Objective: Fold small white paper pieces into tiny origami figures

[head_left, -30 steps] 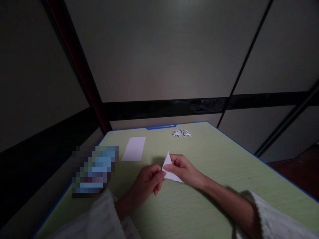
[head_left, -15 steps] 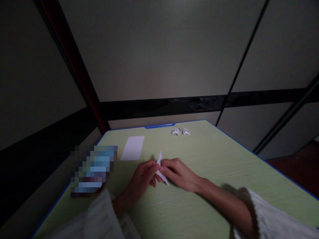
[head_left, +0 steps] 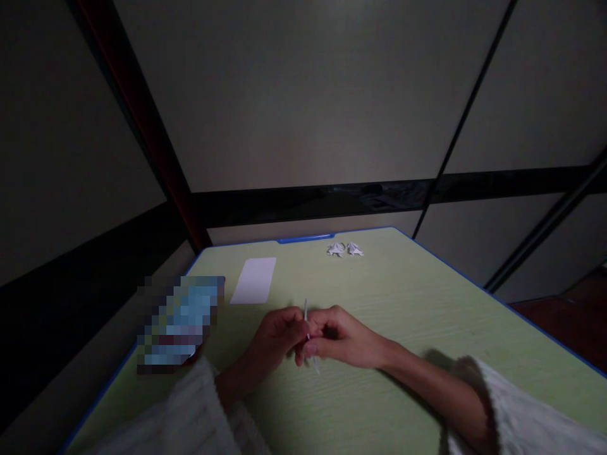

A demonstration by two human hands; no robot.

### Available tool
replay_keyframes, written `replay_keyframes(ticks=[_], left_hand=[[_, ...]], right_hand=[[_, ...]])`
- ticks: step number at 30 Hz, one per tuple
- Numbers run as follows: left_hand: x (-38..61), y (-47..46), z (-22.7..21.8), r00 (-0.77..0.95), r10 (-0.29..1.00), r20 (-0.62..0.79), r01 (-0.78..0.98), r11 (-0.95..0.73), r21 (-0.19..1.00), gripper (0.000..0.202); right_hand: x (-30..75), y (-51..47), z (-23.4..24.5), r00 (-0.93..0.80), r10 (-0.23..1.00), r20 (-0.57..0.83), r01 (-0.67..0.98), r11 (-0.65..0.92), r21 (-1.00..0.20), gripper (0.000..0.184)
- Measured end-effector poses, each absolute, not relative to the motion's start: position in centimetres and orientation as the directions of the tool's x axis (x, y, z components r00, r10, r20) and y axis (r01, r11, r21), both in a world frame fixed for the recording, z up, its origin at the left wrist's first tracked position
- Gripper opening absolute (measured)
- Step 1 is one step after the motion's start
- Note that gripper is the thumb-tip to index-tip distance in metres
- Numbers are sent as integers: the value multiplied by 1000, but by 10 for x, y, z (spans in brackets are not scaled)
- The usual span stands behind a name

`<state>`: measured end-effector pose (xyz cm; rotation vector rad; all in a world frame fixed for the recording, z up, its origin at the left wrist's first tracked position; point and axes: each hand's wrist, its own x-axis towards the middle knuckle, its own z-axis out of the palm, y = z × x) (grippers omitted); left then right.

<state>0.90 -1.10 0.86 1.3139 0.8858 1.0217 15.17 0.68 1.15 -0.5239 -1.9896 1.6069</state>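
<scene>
A small piece of folded white paper (head_left: 306,309) is held edge-on over the middle of the table, showing as a thin line. My left hand (head_left: 281,332) pinches it from the left, with its thumb near the middle of the paper. From the right, my right hand (head_left: 339,336) grips the same paper, thumb towards the lower part. The fingers of both hands meet around it and hide much of its middle. Its upper tip and lower end stick out above and below the fingers.
A stack or sheet of white paper (head_left: 253,281) lies at the left on the pale green table (head_left: 408,297). Two small folded paper figures (head_left: 336,249) stand near the back edge. A pixelated, blurred flat object (head_left: 183,322) is at the far left. Cabinet panels (head_left: 303,101) rise behind.
The folded paper has turned from showing a broad triangular face to nearly edge-on and sits slightly lower. My fingers have shifted their hold on it.
</scene>
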Motion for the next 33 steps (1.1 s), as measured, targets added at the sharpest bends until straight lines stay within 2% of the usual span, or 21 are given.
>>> replay_keyframes(ticks=[7, 22, 30, 33], left_hand=[[8, -11, 6, 339, 938, 68, -138, -22, 990, 39], [10, -14, 9, 416, 909, 34, -165, 39, 985, 29], [8, -12, 5, 382, 921, 81, -98, -47, 994, 25], [8, -11, 4, 346, 932, 111, -111, -77, 991, 24]], right_hand=[[152, 6, 16, -799, 569, 192, -74, 224, -972, 26], [152, 3, 19, -774, 611, 166, -43, 211, -977, 27], [150, 6, 15, -721, 666, 191, -32, 243, -969, 33], [150, 10, 12, -612, 766, 200, -1, 251, -968, 30]])
